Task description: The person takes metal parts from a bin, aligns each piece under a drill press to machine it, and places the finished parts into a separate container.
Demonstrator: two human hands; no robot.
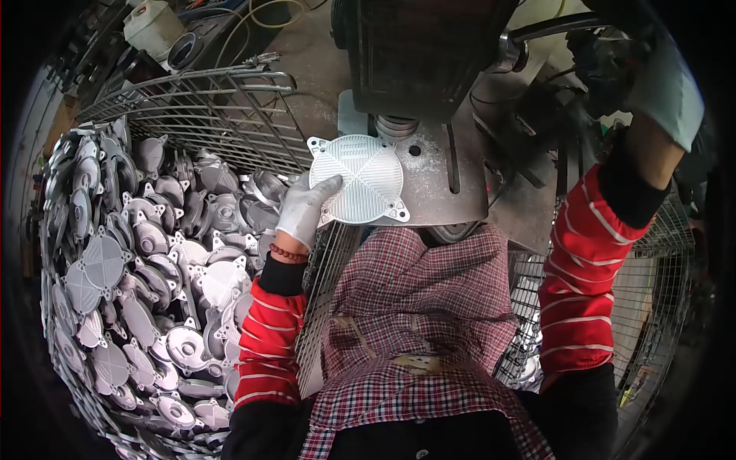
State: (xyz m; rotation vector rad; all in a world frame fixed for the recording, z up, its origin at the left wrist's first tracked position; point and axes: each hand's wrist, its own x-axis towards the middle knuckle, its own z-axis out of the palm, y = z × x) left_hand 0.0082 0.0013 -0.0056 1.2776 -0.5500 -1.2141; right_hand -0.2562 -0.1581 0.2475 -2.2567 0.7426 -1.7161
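My left hand (303, 205), in a white glove, grips the left edge of a round metal cover (360, 180) with ribbed quarters and small eared lugs. Its thumb lies on the cover's face. The cover is over the front of a steel machine table (469, 172), below the dark drill press head (425, 54). At the upper right, my right hand (668, 96) is raised in a white glove near the machine's lever (556, 27). Dark shadow hides its fingers, so whether it grips the lever cannot be made out.
A wire basket (192, 96) at my left is heaped with similar metal castings (188, 345). Another wire basket (652, 299) stands at my right, with castings partly seen beside my apron. Pale chips (433, 157) lie on the machine table. A white plastic jug (153, 29) stands at the back left.
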